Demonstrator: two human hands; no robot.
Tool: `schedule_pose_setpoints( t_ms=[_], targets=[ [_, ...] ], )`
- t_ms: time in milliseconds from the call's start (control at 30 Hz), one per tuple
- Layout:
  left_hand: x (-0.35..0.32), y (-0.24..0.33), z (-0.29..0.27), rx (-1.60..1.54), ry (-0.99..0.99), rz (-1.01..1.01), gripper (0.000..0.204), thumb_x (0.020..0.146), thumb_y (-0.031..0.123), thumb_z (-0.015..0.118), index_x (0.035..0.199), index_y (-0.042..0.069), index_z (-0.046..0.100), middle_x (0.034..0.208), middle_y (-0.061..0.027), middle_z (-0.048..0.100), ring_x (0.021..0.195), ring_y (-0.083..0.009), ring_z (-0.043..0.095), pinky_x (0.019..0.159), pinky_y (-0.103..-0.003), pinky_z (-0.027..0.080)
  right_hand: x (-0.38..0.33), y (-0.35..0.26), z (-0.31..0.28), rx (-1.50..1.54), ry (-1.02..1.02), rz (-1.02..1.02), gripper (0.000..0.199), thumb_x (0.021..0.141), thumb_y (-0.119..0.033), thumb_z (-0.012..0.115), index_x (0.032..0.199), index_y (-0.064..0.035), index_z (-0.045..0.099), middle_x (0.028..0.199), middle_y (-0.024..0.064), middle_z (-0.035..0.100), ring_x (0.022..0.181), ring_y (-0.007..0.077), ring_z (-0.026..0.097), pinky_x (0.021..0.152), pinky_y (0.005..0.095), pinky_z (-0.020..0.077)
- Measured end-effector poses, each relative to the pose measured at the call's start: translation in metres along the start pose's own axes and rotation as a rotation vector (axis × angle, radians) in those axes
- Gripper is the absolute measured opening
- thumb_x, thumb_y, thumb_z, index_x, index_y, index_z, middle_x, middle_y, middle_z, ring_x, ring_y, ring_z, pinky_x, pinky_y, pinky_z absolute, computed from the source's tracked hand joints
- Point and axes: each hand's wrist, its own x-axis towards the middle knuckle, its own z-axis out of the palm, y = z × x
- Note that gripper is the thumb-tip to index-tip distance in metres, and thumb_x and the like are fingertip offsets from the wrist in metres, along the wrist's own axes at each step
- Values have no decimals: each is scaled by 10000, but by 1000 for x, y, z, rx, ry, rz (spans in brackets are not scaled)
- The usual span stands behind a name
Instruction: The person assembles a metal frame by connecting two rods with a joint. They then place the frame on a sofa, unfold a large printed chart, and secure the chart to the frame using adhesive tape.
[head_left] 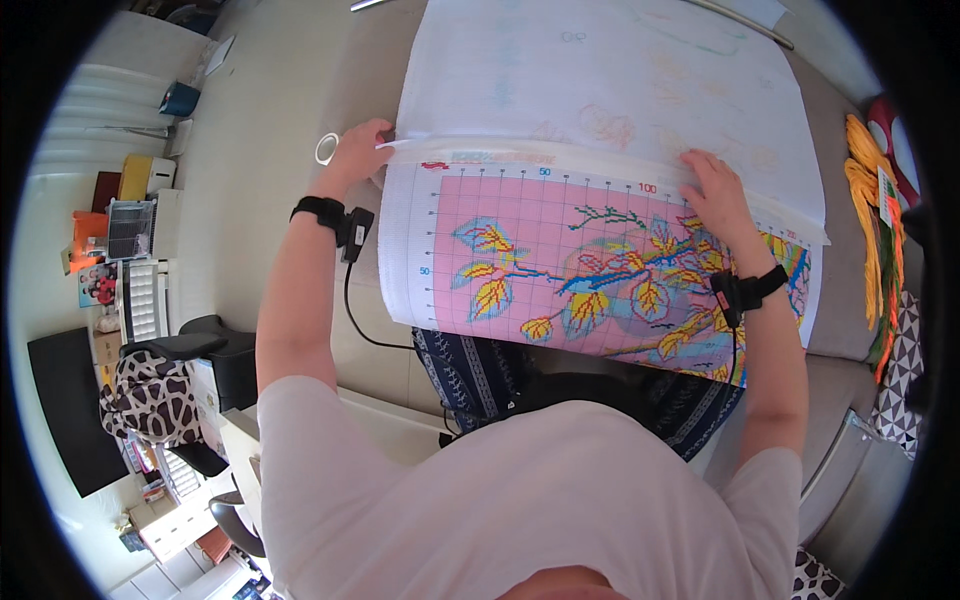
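The rectangular fabric printed with a pink ground, a fine grid and yellow-and-blue leaves [600, 275] lay before me, its near edge over my knees. Beyond its far edge was spread a white fabric with faint coloured marks [600, 70], and a narrow, whitish, long strip [480, 147] ran between the two. My left hand [358, 152] was at the printed fabric's far left corner, fingers bent beside the strip's end; I could not tell whether they pinched it. My right hand [716, 195] rested with fingers apart near the printed fabric's far right part, clamped on nothing. A small white ring [327, 149] was left of that far left corner. I judged the step in hand to be straightening the strip; the next move called, I think, for even smoothing between both hands.
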Motion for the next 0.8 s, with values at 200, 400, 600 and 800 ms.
schedule_pose_setpoints(
  t_ms=[200, 400, 600, 800],
  targets=[
    [-3, 15, -2, 341, 143, 32, 142, 792, 242, 635, 859, 119, 660, 930, -49, 636, 962, -262, 575, 852, -433, 450, 28, -3, 5, -13, -1, -89, 345, 808, -183, 574, 1131, -66, 547, 1131, 139, 589, 1047, 342, 548, 903, 434, 428],
    [-26, 31, -22, 277, 260, 42, 119, 808, 223, 624, 857, 115, 630, 914, -50, 638, 919, -259, 581, 814, -413, 455, 38, -7, 0, -50, -110, -7, 373, 827, -265, 557, 1142, -65, 549, 1134, 144, 589, 1002, 348, 581, 870, 436, 446],
    [-67, 38, -51, -333, 187, -104, 109, 809, 124, 629, 850, 54, 557, 858, -52, 632, 792, -189, 597, 729, -310, 468, 59, -11, -15, -50, -267, 175, 434, 895, -396, 485, 1202, -95, 544, 1106, 136, 639, 1042, 309, 593, 875, 425, 437],
    [-95, 50, -72, -366, 240, 98, 289, 771, 90, 682, 1037, 78, 569, 872, -53, 631, 867, -156, 599, 806, -297, 467, 103, -94, -33, -71, -177, -62, 514, 880, -489, 503, 1208, -95, 547, 1090, 136, 651, 1001, 307, 615, 872, 408, 446]
  ],
)
